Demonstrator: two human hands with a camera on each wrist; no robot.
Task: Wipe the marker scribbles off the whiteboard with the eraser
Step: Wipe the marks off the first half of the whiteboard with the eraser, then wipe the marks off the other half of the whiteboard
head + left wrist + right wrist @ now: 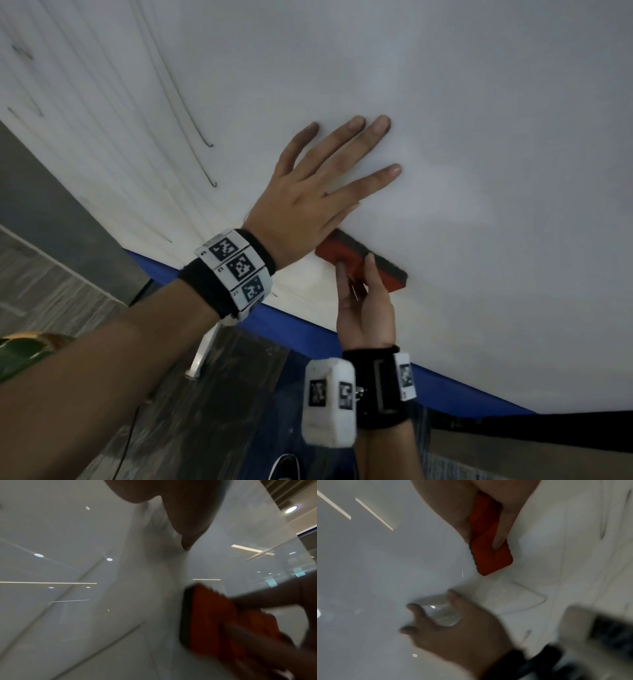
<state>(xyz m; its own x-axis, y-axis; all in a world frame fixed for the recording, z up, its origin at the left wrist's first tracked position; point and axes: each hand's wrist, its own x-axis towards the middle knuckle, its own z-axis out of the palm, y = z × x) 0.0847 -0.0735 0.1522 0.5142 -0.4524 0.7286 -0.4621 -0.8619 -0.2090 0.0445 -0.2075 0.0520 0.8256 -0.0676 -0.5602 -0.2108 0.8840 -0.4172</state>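
The whiteboard (479, 137) fills most of the head view. Thin dark marker scribbles (191, 113) run down its left part; the area around the hands looks wiped. My left hand (349, 150) lies flat on the board with fingers spread. Just below it, my right hand (354, 267) pinches the red eraser (342, 251), whose dark felt side is against the board. In the right wrist view the eraser (491, 558) sits between finger and thumb, with the left hand (453, 628) spread below it. The left wrist view shows the eraser (214, 615) blurred at lower right.
A blue strip (308, 329) borders the board's lower edge. Below it are a grey wood-pattern floor (239, 394), a metal stand leg (205, 353) and a shoe (284, 466). A green object (17, 356) sits at the far left.
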